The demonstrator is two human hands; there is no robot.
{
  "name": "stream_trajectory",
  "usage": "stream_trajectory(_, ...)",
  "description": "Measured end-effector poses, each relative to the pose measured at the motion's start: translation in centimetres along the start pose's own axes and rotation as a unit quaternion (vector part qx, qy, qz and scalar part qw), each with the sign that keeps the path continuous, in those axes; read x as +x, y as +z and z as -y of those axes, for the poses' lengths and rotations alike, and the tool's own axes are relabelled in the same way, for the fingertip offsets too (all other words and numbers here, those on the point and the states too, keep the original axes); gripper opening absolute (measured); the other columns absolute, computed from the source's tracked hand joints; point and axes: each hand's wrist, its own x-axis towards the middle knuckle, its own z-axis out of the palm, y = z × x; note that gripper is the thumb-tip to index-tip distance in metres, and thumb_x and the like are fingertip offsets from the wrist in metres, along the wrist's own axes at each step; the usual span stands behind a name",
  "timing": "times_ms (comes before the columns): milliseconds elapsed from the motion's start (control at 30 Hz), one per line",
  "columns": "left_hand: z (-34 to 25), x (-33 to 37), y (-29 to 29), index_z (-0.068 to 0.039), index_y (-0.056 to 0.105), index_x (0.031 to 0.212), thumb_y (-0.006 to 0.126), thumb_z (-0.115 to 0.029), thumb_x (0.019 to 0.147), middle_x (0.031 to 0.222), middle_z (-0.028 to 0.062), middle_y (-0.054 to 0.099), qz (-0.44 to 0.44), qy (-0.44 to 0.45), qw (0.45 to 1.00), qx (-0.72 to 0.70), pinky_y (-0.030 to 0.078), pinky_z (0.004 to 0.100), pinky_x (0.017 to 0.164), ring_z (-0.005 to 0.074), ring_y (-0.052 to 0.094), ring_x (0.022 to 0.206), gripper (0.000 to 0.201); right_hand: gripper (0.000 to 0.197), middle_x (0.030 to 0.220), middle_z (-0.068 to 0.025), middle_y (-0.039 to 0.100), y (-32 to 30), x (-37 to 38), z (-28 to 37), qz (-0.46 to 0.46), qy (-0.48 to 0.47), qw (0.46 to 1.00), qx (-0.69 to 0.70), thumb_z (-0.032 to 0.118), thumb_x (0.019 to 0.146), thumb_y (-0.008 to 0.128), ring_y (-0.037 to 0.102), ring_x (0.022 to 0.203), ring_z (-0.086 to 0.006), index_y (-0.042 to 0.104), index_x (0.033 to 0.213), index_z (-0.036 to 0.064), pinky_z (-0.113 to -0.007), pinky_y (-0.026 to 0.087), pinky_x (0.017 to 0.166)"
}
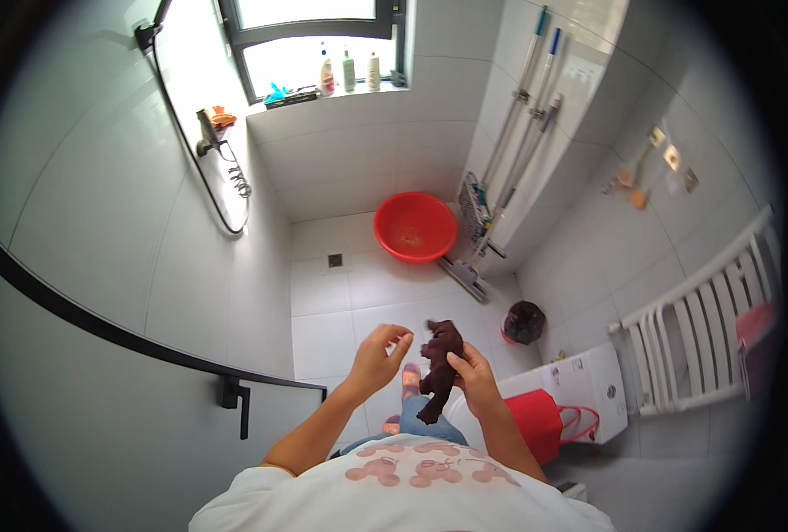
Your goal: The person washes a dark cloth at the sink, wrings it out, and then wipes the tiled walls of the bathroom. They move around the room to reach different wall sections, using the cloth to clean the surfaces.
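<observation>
In front of my body my right hand (474, 377) is closed on a dark maroon crumpled cloth (443, 365), thumb on its right edge. The limp, bunched piece hangs lengthwise, its lower end over my jeans; whether it is fabric or a thin bag is hard to tell. My left hand (381, 359) is raised just to the left of it, apart from it. Its fingers are curled, with thumb and forefinger drawn together and nothing visible between them.
A red basin (415, 227) stands on the tiled floor ahead, beside mops (511, 168) leaning on the wall. Right of me are a lined bin (524, 323), a white toilet (580, 377) with a red bag (534, 424), and a towel rack (691, 328). A door (145, 381) is at left.
</observation>
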Motion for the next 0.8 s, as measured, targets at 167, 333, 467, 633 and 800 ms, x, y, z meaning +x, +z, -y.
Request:
stream_trajectory(167, 3.2, 4.5, -1.3, -0.008, 0.054, 0.137, 0.048, -0.037, 0.107, 0.127, 0.0089, 0.064, 0.075, -0.230, 0.929, -0.279, 0.054, 0.0344, 0.088, 0.0176, 0.064, 0.109, 0.042, 0.028, 0.104, -0.0029, 0.065, 1.7, 10.7, 2.1, 0.095, 0.004, 0.991, -0.092, 0.015, 0.097, 0.060, 0.064, 0.089, -0.0110, 0.059, 0.123, 0.0057, -0.027, 0.056, 0.076)
stream_trajectory(333, 3.7, 14.8, -2.4, -0.010, 0.044, 0.144, 0.032, -0.042, 0.109, 0.131, 0.0104, 0.060, 0.032, -0.275, 0.837, -0.472, 0.050, 0.0392, 0.100, 0.0234, 0.061, 0.116, 0.049, 0.031, 0.114, -0.0133, 0.046, 3.8, 21.2, 5.9, 0.249, -0.103, 0.929, -0.254, 0.012, 0.093, 0.060, 0.060, 0.096, -0.0215, 0.056, 0.118, -0.0062, -0.032, 0.053, 0.078)
stream_trajectory(467, 3.8, 24.2, -2.3, -0.007, 0.047, 0.142, 0.030, -0.037, 0.109, 0.135, 0.0133, 0.059, 0.072, -0.173, 0.794, -0.579, 0.047, 0.0420, 0.105, 0.0263, 0.058, 0.123, 0.048, 0.036, 0.119, -0.0227, 0.051, 3.3, 28.8, 11.2, 0.294, -0.211, 0.840, -0.404, 0.014, 0.090, 0.061, 0.057, 0.103, -0.0373, 0.057, 0.120, -0.0046, -0.042, 0.050, 0.089)
stream_trajectory(633, 6.3, 33.4, -2.4, -0.004, 0.052, 0.138, 0.037, -0.033, 0.107, 0.130, 0.0147, 0.062, -0.003, -0.230, 0.785, -0.576, 0.055, 0.0463, 0.090, 0.0290, 0.064, 0.111, 0.045, 0.041, 0.128, -0.0200, 0.060, 1.3, 35.5, 16.8, 0.323, -0.206, 0.835, -0.395, 0.012, 0.094, 0.057, 0.061, 0.112, -0.0350, 0.057, 0.134, 0.0004, -0.041, 0.050, 0.094)
stream_trajectory(800, 8.3, 41.3, -1.2, -0.001, 0.052, 0.138, 0.038, -0.030, 0.108, 0.138, 0.0172, 0.058, 0.020, -0.235, 0.753, -0.614, 0.046, 0.0467, 0.109, 0.0317, 0.058, 0.125, 0.044, 0.038, 0.117, -0.0158, 0.065, -3.1, 39.9, 20.1, 0.258, -0.126, 0.874, -0.391, 0.014, 0.099, 0.055, 0.064, 0.104, -0.0269, 0.057, 0.135, 0.0014, -0.036, 0.052, 0.090)
